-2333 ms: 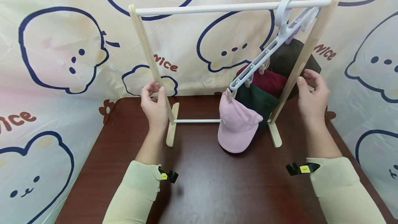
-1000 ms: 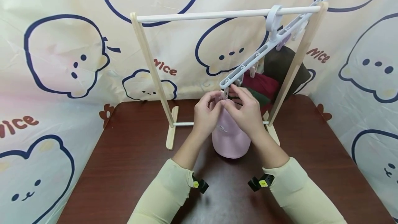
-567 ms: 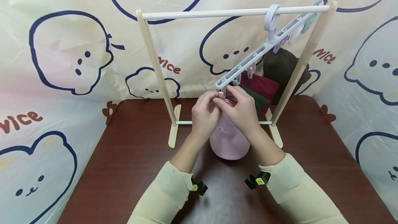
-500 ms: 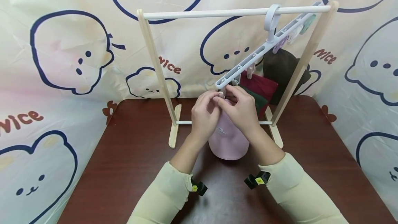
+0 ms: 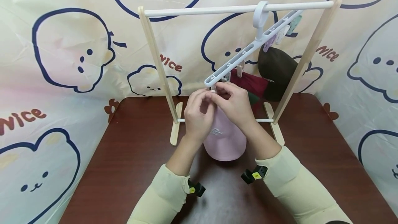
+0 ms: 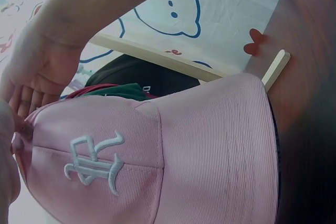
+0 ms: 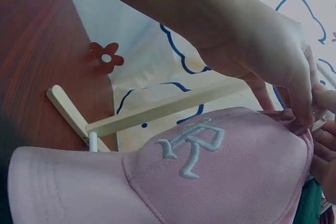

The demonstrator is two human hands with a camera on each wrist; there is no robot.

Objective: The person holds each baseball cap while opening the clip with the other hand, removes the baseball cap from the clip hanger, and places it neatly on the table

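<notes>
A pink baseball cap [image 5: 225, 144] with a white embroidered letter hangs below the near end of a pale blue clip hanger [image 5: 239, 58]. Both hands meet at the cap's top edge, under the hanger's tip. My left hand [image 5: 198, 118] pinches the small clip [image 5: 213, 88] there. With thumb and fingers, my right hand [image 5: 234, 104] pinches the cap's upper edge beside it; the right wrist view shows these fingertips on the pink fabric [image 7: 252, 150]. Fingers partly cover the clip. Behind hang a green cap [image 5: 253, 98], a maroon cap [image 5: 253, 84] and a dark brown cap [image 5: 276, 68].
The hanger's hook sits on the white top rod [image 5: 202, 10] of a wooden rack, between its left post [image 5: 158, 65] and right post [image 5: 308, 61]. Purple [image 5: 269, 43], white [image 5: 282, 34] and green clips [image 5: 293, 24] are on the far half. The rack stands on a brown table [image 5: 124, 148].
My hands have left the rack's posts and come together at the pink cap's clip. The hanger's near end has swung left, its hook has shifted left along the rod, and the cap now faces me.
</notes>
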